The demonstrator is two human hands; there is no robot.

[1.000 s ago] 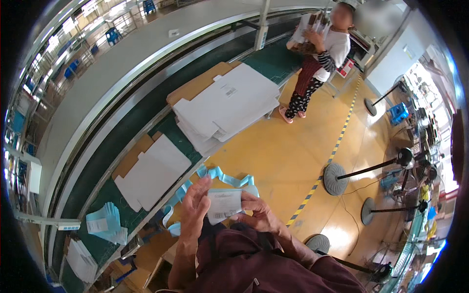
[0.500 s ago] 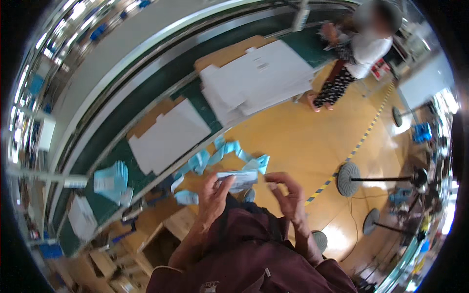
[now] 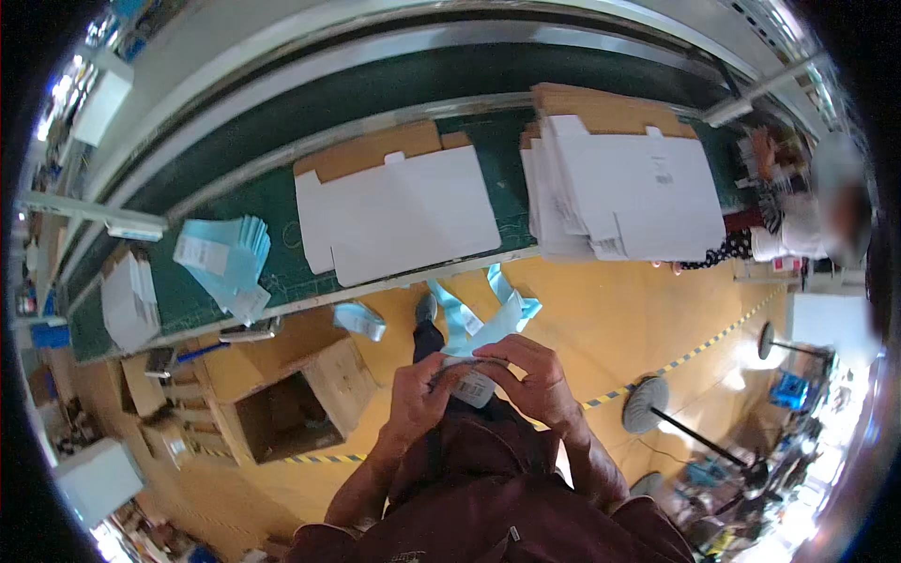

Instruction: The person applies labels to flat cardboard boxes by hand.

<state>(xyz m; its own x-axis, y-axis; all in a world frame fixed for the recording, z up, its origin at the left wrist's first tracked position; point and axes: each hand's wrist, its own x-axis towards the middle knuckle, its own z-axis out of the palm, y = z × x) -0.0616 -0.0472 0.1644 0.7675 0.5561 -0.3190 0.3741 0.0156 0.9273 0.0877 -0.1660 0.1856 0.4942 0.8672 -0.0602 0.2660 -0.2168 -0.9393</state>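
Both the left hand and right hand pinch a small labelled packet held near the chest, short of the bench; keeping fingertips at its edges should fold it squarely.

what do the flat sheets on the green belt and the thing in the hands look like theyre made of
Flat sheets: likely cardboard, matte white face over brown, with cut tabs. Pale blue piece held by the left hand and right hand: thin and limp, possibly plastic film or paper; too blurred to tell.
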